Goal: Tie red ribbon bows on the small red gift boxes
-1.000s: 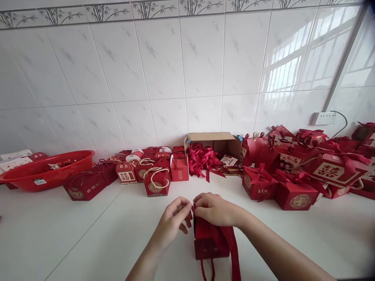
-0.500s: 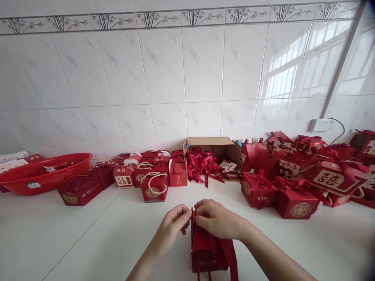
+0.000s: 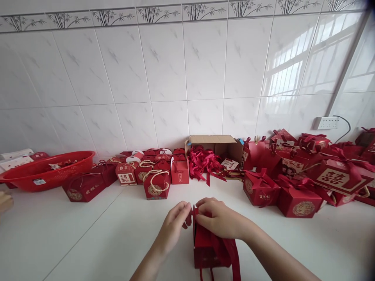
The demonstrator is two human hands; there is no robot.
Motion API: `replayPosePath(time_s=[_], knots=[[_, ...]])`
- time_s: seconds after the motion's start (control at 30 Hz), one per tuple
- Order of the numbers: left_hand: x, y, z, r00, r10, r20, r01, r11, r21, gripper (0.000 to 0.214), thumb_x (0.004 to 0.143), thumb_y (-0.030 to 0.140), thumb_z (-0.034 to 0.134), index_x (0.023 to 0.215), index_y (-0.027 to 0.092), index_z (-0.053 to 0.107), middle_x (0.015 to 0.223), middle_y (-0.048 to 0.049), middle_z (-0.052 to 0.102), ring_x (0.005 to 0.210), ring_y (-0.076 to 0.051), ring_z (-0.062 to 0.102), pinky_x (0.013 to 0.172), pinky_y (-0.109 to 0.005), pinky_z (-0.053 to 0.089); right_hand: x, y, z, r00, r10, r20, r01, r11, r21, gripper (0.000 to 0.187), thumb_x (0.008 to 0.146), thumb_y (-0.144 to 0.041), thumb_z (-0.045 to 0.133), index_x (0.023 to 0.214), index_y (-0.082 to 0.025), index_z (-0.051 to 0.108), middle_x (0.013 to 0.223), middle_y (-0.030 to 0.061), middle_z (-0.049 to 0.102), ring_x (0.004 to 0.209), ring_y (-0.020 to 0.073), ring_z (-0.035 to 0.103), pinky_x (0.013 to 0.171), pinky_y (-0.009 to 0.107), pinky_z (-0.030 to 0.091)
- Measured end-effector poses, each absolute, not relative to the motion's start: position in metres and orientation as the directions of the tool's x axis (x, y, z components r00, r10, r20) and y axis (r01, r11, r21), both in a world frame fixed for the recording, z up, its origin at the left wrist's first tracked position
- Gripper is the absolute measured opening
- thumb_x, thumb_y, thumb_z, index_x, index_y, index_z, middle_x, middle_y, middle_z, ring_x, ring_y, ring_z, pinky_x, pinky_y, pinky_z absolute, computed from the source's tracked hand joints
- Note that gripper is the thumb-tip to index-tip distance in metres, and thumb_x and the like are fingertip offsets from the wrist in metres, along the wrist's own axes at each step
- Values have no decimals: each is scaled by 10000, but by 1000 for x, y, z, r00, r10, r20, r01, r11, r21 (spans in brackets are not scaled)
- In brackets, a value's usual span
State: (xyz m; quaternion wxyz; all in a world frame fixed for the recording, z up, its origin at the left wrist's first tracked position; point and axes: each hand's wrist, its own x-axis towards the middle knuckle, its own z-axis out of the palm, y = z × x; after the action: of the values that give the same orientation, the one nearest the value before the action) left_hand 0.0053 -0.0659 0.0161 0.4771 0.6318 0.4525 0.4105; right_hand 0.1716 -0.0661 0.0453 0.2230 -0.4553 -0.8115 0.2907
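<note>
A small red gift box [image 3: 209, 255] stands on the table in front of me, its upright top flap [image 3: 193, 222] edge-on to me. At the flap's left side, my left hand [image 3: 175, 222] is closed in a pinch on a bunched end of red ribbon [image 3: 188, 221]. Opposite it, my right hand [image 3: 218, 218] bends its fingers down over the box top, closed at the flap where the ribbon runs; its fingertips are partly hidden. A wide ribbon length falls from under this hand along the box's right side. Thin red cords [image 3: 206, 273] hang at the front.
Finished-looking red boxes [image 3: 301, 203] crowd the right, and more [image 3: 156, 186] line the wall. Behind my hands lies an open carton [image 3: 215, 139] with loose red ribbons [image 3: 203, 162]. A red basin [image 3: 47, 173] sits left. Something blurred, possibly a hand [image 3: 5, 202], shows at the left edge.
The view has shifted slightly. Both hands keep nearly the same hold at the flap, with the left hand's ribbon bunch a little more visible. A blurred shape has come in at the left edge.
</note>
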Motion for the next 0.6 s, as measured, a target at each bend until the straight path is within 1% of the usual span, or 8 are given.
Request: replayPosePath(time_s=[0.13, 0.23, 0.3, 0.37, 0.4, 0.47, 0.53, 0.6], knots=[[4, -68, 16, 296, 941, 166, 245, -243, 939, 255, 862, 379, 451, 682, 199, 432, 659, 34, 410, 649, -130, 415, 619, -230, 361, 171, -65, 43, -478, 873, 98, 613, 411, -675, 316, 833, -279, 416, 535, -179, 455, 859, 36, 617, 877, 202, 522, 832, 362, 386], [0, -69, 9, 236, 935, 263, 454, -346, 821, 224, 865, 323, 424, 674, 207, 416, 658, 26, 444, 657, -143, 448, 638, -239, 373, 172, -66, 43, -451, 887, 97, 620, 390, -681, 328, 851, -360, 438, 587, -187, 529, 915, 58, 627, 958, 226, 538, 876, 369, 389], [-6, -69, 0, 210, 927, 310, 656, -369, 658, 213, 855, 288, 413, 656, 210, 405, 645, 18, 486, 646, -156, 479, 655, -261, 373, 179, -70, 43, -398, 908, 130, 600, 365, -712, 320, 858, -453, 443, 768, -202, 619, 1125, 87, 594, 1128, 256, 488, 945, 381, 366], [-19, -68, -10, 200, 927, 316, 844, -327, 425, 205, 836, 239, 393, 635, 209, 416, 636, -2, 546, 631, -176, 512, 673, -297, 364, 191, -78, 45, -307, 929, 206, 577, 354, -736, 362, 858, -511, 439, 996, -231, 620, 1323, 90, 480, 1255, 264, 396, 992, 388, 345], [-28, -67, -14, 189, 933, 307, 909, -285, 304, 205, 824, 211, 379, 625, 207, 429, 636, -16, 576, 630, -187, 531, 683, -315, 357, 198, -84, 45, -247, 933, 262, 573, 359, -737, 375, 858, -516, 441, 1066, -249, 602, 1351, 84, 457, 1264, 263, 389, 992, 390, 350], [-51, -64, -19, 140, 952, 271, 975, -180, 128, 213, 797, 162, 357, 617, 205, 461, 653, -42, 629, 651, -212, 577, 690, -337, 346, 213, -99, 44, -121, 919, 375, 579, 372, -725, 329, 855, -492, 460, 1026, -265, 626, 1231, 82, 557, 1129, 262, 504, 908, 370, 414], [-76, -62, -19, 41, 976, 215, 998, -52, 45, 202, 783, 168, 367, 627, 205, 490, 637, -54, 656, 629, -227, 606, 657, -332, 344, 224, -115, 38, -18, 907, 422, 568, 357, -742, 279, 841, -472, 487, 831, -260, 668, 896, 69, 666, 824, 238, 594, 719, 323, 461], [-95, -63, -13, -103, 977, 185, 995, 102, 17, 193, 788, 215, 385, 638, 202, 504, 638, -77, 675, 618, -250, 626, 604, -318, 343, 226, -129, 26, 44, 925, 379, 537, 298, -789, 321, 813, -492, 512, 651, -256, 658, 592, 34, 607, 573, 201, 533, 566, 295, 421]])
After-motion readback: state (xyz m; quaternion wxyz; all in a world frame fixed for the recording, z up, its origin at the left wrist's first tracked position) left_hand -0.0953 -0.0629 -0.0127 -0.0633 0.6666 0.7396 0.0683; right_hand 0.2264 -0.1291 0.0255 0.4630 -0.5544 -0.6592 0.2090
